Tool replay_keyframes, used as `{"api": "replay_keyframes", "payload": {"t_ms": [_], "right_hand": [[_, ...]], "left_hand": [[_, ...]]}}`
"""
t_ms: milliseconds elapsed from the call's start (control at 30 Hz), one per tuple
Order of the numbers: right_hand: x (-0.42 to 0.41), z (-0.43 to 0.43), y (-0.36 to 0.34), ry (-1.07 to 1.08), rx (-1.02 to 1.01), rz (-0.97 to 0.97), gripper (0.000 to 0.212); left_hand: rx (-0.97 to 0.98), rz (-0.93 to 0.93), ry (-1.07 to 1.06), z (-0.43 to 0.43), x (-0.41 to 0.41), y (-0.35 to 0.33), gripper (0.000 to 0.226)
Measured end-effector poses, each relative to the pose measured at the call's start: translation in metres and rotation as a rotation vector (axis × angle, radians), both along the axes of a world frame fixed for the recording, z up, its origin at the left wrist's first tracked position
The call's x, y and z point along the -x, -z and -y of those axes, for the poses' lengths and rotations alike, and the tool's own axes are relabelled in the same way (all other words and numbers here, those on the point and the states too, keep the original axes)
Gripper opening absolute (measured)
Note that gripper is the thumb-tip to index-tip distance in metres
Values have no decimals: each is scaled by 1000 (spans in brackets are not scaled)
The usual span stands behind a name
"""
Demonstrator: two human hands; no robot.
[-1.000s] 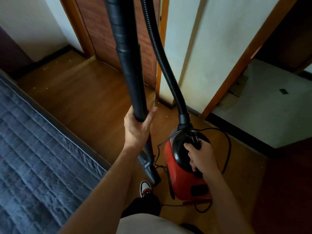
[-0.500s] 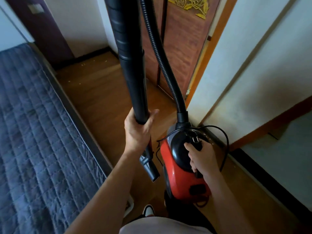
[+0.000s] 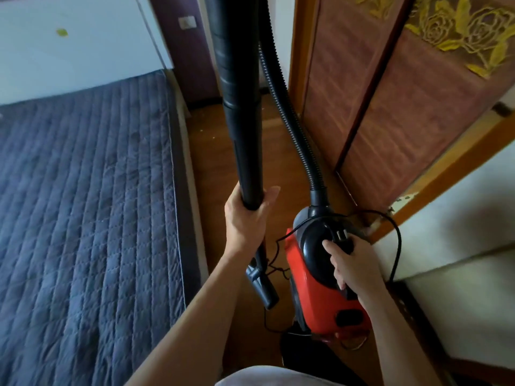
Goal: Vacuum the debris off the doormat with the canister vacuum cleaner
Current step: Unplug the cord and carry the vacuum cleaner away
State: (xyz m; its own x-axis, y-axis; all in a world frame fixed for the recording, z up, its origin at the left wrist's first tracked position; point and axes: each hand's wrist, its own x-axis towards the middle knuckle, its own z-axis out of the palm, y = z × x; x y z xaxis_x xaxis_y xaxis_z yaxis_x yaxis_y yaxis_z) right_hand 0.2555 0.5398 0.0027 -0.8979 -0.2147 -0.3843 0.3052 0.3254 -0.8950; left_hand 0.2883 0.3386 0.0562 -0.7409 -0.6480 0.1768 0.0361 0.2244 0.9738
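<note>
Wood floor (image 3: 223, 168) beside bed (image 3: 83, 204), centre frame. I note left hand (image 3: 245, 224) wrapped round upright wand (image 3: 242, 121), right hand (image 3: 354, 268) fingers (image 3: 333, 249) curled onto canister vacuum (image 3: 315, 296): carrying posture, likely.

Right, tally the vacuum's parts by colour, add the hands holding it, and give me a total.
Black vacuum parts: 3 (wand, hose, cord)
Red vacuum parts: 1 (canister)
Hands: 2 (left hand gripping the wand, right hand gripping the canister)
Total: 6
</note>
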Motion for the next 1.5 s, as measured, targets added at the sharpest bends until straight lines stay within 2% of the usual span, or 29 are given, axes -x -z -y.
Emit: {"api": "replay_keyframes", "payload": {"t_ms": [200, 567, 700, 900, 1167, 1300, 1500], "right_hand": [[96, 8, -1, -129, -15, -14, 32], [196, 47, 5, -223, -16, 33, 40], [232, 68, 8, -238, -23, 34, 41], [297, 126, 20, -208, -60, 43, 27], [396, 233, 1, -197, -102, -10, 27], [436, 276, -5, -180, -82, -34, 22], [495, 328, -5, -181, -68, -37, 25]], "left_hand": [[-6, 45, -179, 2, 64, -14, 23], [-5, 103, -372, 40, 123, -14, 27], [5, 103, -364, 66, 158, -9, 28], [15, 70, -320, 136, 224, 1, 31], [-5, 50, -261, 253, 321, 4, 31], [7, 61, -256, 293, 363, 2, 25], [13, 48, -251, 349, 420, 2, 28]]}}
